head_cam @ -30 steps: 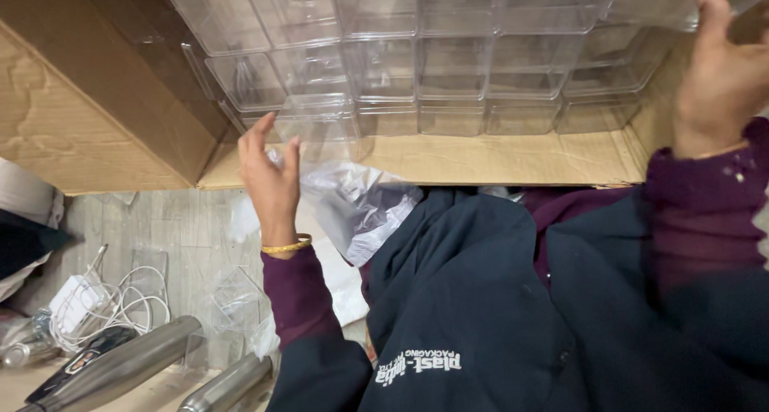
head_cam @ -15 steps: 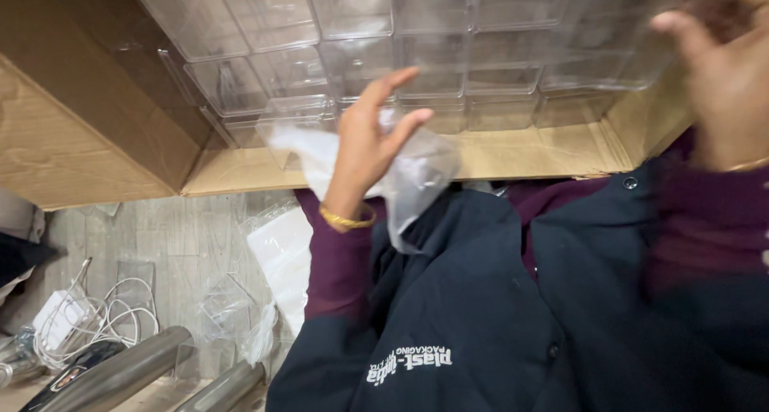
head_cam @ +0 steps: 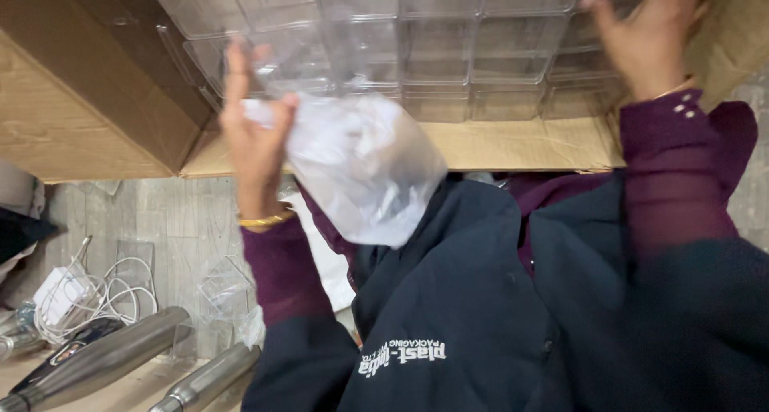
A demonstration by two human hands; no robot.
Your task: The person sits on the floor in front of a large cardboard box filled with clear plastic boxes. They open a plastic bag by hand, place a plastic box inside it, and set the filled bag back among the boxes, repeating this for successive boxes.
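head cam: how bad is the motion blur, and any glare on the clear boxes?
Head view: left hand and its clear plastic bag smeared by motion, right hand and sleeve blurred too; clear plastic boxes show soft pale reflections, edges hazy; metal bottles lower left comparatively sharp.

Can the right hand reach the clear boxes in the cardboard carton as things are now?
Probably yes. The right hand is already up against the clear boxes at the carton's right side, and nothing lies between them. The left hand holds a plastic bag elsewhere.
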